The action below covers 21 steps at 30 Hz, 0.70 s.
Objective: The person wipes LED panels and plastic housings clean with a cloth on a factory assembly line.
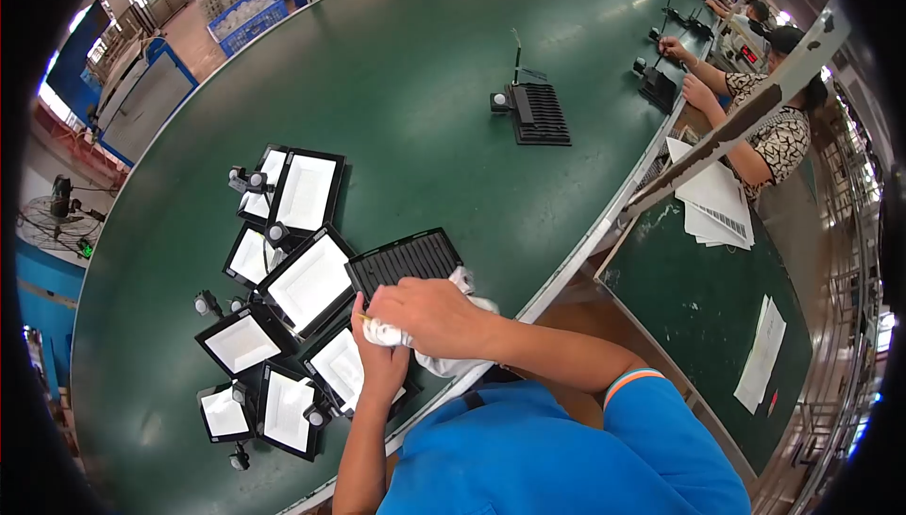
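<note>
White cloth (445, 362) under curled right hand (429, 312)

Clearance on the green table (425, 33)
A packed cluster of floodlights (283, 298), units touching or overlapping, blocks the near edge just beside the left hand (382, 359). Beyond the cluster the surface lies open up to a lone ribbed floodlight housing (538, 114) at mid-table. A co-worker's forearm (698, 64) occupies the far right edge.

Both hands meet close before the chest. The right forearm (547, 350) is bent at the elbow and crosses leftward. The right hand (429, 315) is knuckles up with its fingers curled shut. The left forearm (357, 449) rises straight. The left hand (380, 359) is closed in a grip just beneath the right, touching it.
</note>
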Each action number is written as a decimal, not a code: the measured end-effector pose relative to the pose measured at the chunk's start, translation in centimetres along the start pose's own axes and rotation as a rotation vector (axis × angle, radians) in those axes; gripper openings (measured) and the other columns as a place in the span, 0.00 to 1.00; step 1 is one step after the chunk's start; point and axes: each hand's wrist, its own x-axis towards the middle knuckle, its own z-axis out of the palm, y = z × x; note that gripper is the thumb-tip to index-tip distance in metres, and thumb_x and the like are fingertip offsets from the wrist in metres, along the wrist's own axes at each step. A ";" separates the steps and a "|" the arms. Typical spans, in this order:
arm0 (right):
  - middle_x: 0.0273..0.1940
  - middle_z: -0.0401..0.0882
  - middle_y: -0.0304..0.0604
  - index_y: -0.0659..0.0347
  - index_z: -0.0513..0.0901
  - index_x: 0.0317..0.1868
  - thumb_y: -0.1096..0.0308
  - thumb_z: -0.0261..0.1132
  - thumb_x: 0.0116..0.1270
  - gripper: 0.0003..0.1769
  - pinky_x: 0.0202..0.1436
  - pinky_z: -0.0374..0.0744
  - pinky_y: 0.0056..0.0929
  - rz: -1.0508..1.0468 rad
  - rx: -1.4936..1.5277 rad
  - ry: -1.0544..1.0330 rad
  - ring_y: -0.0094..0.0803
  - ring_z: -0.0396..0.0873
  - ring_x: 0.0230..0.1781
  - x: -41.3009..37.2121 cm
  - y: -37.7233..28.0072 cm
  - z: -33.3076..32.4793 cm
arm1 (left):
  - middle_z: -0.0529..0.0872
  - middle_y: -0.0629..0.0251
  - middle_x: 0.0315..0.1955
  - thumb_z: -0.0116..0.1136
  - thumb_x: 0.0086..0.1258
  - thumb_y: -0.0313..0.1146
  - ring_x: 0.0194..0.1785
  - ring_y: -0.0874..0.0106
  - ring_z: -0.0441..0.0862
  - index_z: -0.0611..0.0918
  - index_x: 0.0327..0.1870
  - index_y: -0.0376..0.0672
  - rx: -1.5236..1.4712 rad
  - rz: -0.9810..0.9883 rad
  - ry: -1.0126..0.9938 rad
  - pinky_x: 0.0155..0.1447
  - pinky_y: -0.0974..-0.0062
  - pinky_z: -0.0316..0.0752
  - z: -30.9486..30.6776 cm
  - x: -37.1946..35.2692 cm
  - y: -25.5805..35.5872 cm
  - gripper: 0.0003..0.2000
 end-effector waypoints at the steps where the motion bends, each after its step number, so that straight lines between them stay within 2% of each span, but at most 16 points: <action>1: 0.31 0.73 0.39 0.58 0.77 0.41 0.77 0.63 0.45 0.18 0.32 0.74 0.35 0.011 0.022 0.025 0.38 0.74 0.32 0.1 -0.4 0.3 | 0.68 0.55 0.61 0.55 0.56 0.31 0.67 0.54 0.60 0.71 0.58 0.40 0.022 0.015 -0.128 0.70 0.57 0.43 -0.3 0.1 -1.9 0.25; 2: 0.31 0.73 0.39 0.58 0.77 0.39 0.78 0.63 0.44 0.17 0.32 0.74 0.36 0.041 0.003 0.046 0.38 0.74 0.33 0.4 -1.1 0.1 | 0.73 0.54 0.56 0.55 0.54 0.30 0.63 0.56 0.64 0.74 0.54 0.41 0.071 -0.019 -0.108 0.67 0.59 0.51 -0.1 0.1 -2.1 0.22; 4: 0.32 0.75 0.40 0.58 0.77 0.38 0.77 0.65 0.42 0.18 0.35 0.76 0.35 0.105 -0.029 0.015 0.41 0.75 0.34 0.5 -1.7 0.0 | 0.76 0.54 0.50 0.55 0.53 0.28 0.59 0.57 0.69 0.75 0.50 0.41 -0.064 -0.043 -0.092 0.62 0.61 0.59 0.7 0.1 -1.7 0.20; 5: 0.32 0.75 0.40 0.58 0.77 0.38 0.77 0.65 0.42 0.18 0.35 0.76 0.35 0.107 -0.029 0.019 0.41 0.75 0.34 0.3 -2.0 -0.4 | 0.76 0.54 0.50 0.55 0.53 0.28 0.59 0.57 0.69 0.75 0.50 0.41 -0.063 -0.041 -0.095 0.62 0.61 0.59 0.8 0.2 -1.5 0.20; 7: 0.35 0.77 0.44 0.60 0.78 0.38 0.77 0.66 0.42 0.18 0.40 0.77 0.33 0.163 0.109 0.150 0.44 0.77 0.37 -0.8 -2.8 -1.8 | 0.76 0.54 0.49 0.53 0.53 0.26 0.56 0.53 0.70 0.75 0.49 0.41 -0.079 0.008 -0.203 0.58 0.63 0.63 0.6 0.0 -1.8 0.19; 8: 0.38 0.79 0.47 0.62 0.78 0.39 0.77 0.65 0.43 0.18 0.44 0.77 0.30 0.341 0.219 0.105 0.41 0.79 0.39 -1.3 -3.4 -4.3 | 0.76 0.56 0.51 0.56 0.54 0.26 0.59 0.53 0.69 0.75 0.50 0.41 -0.009 0.038 -0.410 0.59 0.62 0.63 0.9 0.4 -5.2 0.19; 9: 0.39 0.80 0.45 0.63 0.78 0.40 0.78 0.62 0.46 0.16 0.46 0.76 0.29 0.385 0.327 0.261 0.34 0.79 0.40 -2.7 -2.8 -5.7 | 0.75 0.57 0.53 0.59 0.54 0.28 0.60 0.54 0.67 0.75 0.50 0.42 0.086 0.131 -0.312 0.61 0.62 0.62 0.1 0.2 -4.3 0.20; 10: 0.38 0.80 0.46 0.63 0.78 0.43 0.76 0.64 0.52 0.15 0.46 0.76 0.31 0.459 0.438 0.417 0.32 0.79 0.39 -3.8 -3.3 -8.1 | 0.74 0.57 0.54 0.62 0.53 0.30 0.62 0.54 0.66 0.76 0.51 0.43 0.184 0.223 -0.215 0.62 0.61 0.61 -0.5 0.1 -3.1 0.21; 11: 0.39 0.79 0.41 0.63 0.77 0.44 0.80 0.61 0.53 0.16 0.48 0.76 0.29 0.527 0.510 0.657 0.28 0.77 0.40 -5.0 -3.6 -9.8 | 0.73 0.58 0.56 0.64 0.52 0.32 0.64 0.55 0.64 0.76 0.51 0.43 0.301 0.250 -0.228 0.63 0.60 0.60 -0.9 0.0 -3.3 0.22; 13: 0.44 0.77 0.41 0.63 0.74 0.48 0.75 0.59 0.62 0.13 0.48 0.75 0.25 0.581 0.736 0.996 0.25 0.76 0.43 -8.4 -2.6 -12.2 | 0.70 0.59 0.59 0.65 0.51 0.34 0.67 0.57 0.61 0.77 0.51 0.44 0.442 0.324 -0.278 0.65 0.60 0.58 -1.2 0.4 -4.3 0.23; 14: 0.44 0.76 0.40 0.63 0.75 0.48 0.71 0.60 0.64 0.13 0.51 0.72 0.24 0.566 0.707 1.081 0.24 0.74 0.44 -10.0 -2.1 -13.0 | 0.70 0.59 0.59 0.65 0.51 0.34 0.67 0.57 0.61 0.77 0.51 0.44 0.450 0.319 -0.286 0.65 0.60 0.58 -1.2 0.8 -4.3 0.23; 16: 0.44 0.76 0.39 0.63 0.75 0.49 0.71 0.61 0.63 0.14 0.53 0.70 0.23 0.660 0.665 1.151 0.25 0.74 0.45 -12.3 -1.8 -13.3 | 0.70 0.60 0.60 0.64 0.53 0.35 0.67 0.58 0.60 0.76 0.52 0.43 0.676 0.496 -0.332 0.66 0.60 0.57 -0.8 2.0 -4.2 0.23; 17: 0.44 0.76 0.39 0.64 0.75 0.49 0.70 0.61 0.63 0.14 0.53 0.69 0.24 0.694 0.584 1.124 0.25 0.74 0.45 -13.3 -1.5 -13.0 | 0.75 0.59 0.55 0.62 0.55 0.38 0.63 0.58 0.66 0.78 0.49 0.43 0.738 0.572 -0.330 0.63 0.62 0.62 -0.6 2.6 -3.9 0.19; 18: 0.44 0.76 0.38 0.64 0.75 0.49 0.70 0.61 0.63 0.14 0.53 0.69 0.24 0.729 0.503 1.094 0.25 0.73 0.46 -14.0 -1.4 -12.7 | 0.75 0.59 0.55 0.62 0.55 0.38 0.63 0.58 0.66 0.78 0.49 0.43 0.738 0.575 -0.339 0.63 0.62 0.62 -0.3 3.1 -3.6 0.19; 20: 0.44 0.76 0.39 0.65 0.75 0.49 0.69 0.61 0.64 0.15 0.53 0.69 0.24 0.768 0.444 1.099 0.25 0.74 0.45 -15.1 -1.2 -12.7 | 0.81 0.60 0.46 0.61 0.57 0.38 0.55 0.59 0.75 0.80 0.43 0.41 0.647 0.573 -0.387 0.55 0.62 0.69 0.3 4.0 -2.2 0.15; 21: 0.45 0.76 0.40 0.66 0.75 0.51 0.69 0.60 0.64 0.16 0.53 0.70 0.25 0.785 0.438 1.128 0.26 0.74 0.46 -15.9 -0.7 -12.8 | 0.84 0.60 0.37 0.58 0.62 0.37 0.47 0.61 0.80 0.78 0.36 0.39 0.550 0.565 -0.333 0.49 0.66 0.73 0.4 4.2 -0.1 0.10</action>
